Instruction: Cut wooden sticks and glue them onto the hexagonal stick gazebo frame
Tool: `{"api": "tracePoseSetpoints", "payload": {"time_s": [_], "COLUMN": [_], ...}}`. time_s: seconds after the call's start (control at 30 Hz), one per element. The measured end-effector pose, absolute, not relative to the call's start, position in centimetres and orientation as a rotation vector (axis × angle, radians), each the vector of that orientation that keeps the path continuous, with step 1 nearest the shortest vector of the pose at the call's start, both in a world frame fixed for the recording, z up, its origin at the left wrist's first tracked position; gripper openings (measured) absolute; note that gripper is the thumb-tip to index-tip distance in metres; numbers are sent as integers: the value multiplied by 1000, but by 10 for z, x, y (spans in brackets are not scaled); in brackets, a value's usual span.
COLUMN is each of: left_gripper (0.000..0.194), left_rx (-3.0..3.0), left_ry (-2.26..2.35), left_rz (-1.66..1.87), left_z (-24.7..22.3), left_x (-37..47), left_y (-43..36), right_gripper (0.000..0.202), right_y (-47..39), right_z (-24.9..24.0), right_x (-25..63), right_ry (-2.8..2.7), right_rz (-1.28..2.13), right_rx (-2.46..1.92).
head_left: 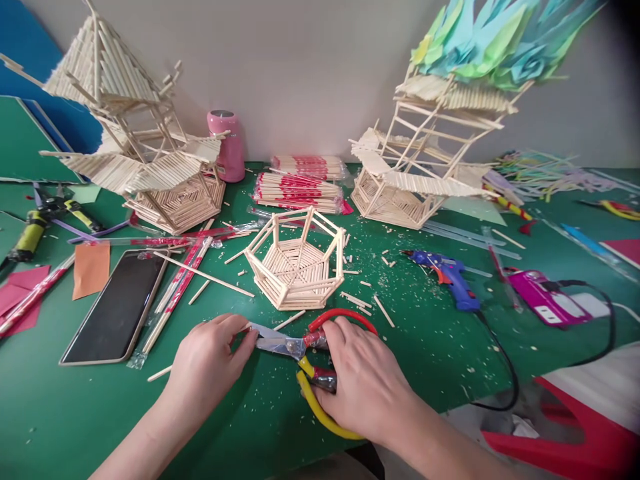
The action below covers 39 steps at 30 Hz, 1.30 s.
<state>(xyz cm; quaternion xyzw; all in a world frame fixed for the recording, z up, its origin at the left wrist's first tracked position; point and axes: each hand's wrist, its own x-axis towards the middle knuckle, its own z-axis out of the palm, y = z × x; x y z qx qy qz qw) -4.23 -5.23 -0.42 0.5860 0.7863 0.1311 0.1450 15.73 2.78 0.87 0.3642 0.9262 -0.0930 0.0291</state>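
My right hand (pixel 363 377) grips a pair of scissors (pixel 285 343) with one red and one yellow handle. The blades point left, slightly parted. At their tips, my left hand (pixel 210 357) is closed in a pinch between thumb and finger. Whatever it pinches is too small or hidden to make out. Just beyond both hands stands a many-sided frame (pixel 295 297) of thin wooden sticks, with a floor laid in rings. A loose stick (pixel 290 320) lies between that frame and the scissors. Cut stick pieces (pixel 356 301) are scattered to the frame's right.
Two stick pavilions (pixel 173 200) (pixel 395 200) stand behind, flanking stick bundles (pixel 300 190) and a pink bottle (pixel 231 147). A phone (pixel 113 310) and wrapped sticks (pixel 177 293) lie left. A blue glue gun (pixel 447 273), its cord (pixel 503 360) and a magenta device (pixel 540 297) are right.
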Motion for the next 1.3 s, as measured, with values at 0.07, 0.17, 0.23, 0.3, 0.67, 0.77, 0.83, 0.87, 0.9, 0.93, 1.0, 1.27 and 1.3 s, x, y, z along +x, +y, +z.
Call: {"api": "tracePoseSetpoints", "payload": {"time_s": [0.07,0.17,0.23,0.3,0.67,0.77,0.83,0.87,0.9,0.93,1.0,1.27,1.3], "left_gripper": [27,26,27,29,32,30,28,26,25,23,20,17,18], "left_rx": [1685,1675,1648,1611,1529,1534,1559,1577,1600,1630,1737,2119,2143], "left_ry": [2281,2302,2326,2364,2366,2344,2324,2327,2340,2358,2369,2168,2151], "left_rz": [375,441,580,739,1054,1015,957,924,892,861,798,665,643], "left_z": [-6,-5,-2,3,30,31,26,22,18,13,5,-16,-18], "left_x": [-44,-47,-51,-56,-51,-45,-44,-44,-44,-44,-44,-43,-43], "left_y": [-52,-53,-55,-57,-70,-72,-74,-74,-75,-76,-78,-83,-84], "right_gripper": [33,34,35,35,33,34,34,34,36,37,37,34,35], "right_y": [28,29,30,33,27,20,18,17,16,15,14,6,5], "right_z": [9,9,10,13,28,26,24,23,21,20,17,9,8], "right_x": [157,157,160,166,202,200,200,201,203,204,207,205,205], "right_ry": [2847,2840,2837,2829,2521,2376,2368,2390,2415,2439,2475,2582,2583], "right_rz": [-301,-329,-353,-420,-1480,-1794,-1858,-1844,-1813,-1772,-1692,-1465,-1455], "right_rx": [1127,1138,1149,1163,1395,1453,1469,1478,1494,1513,1545,1652,1649]}}
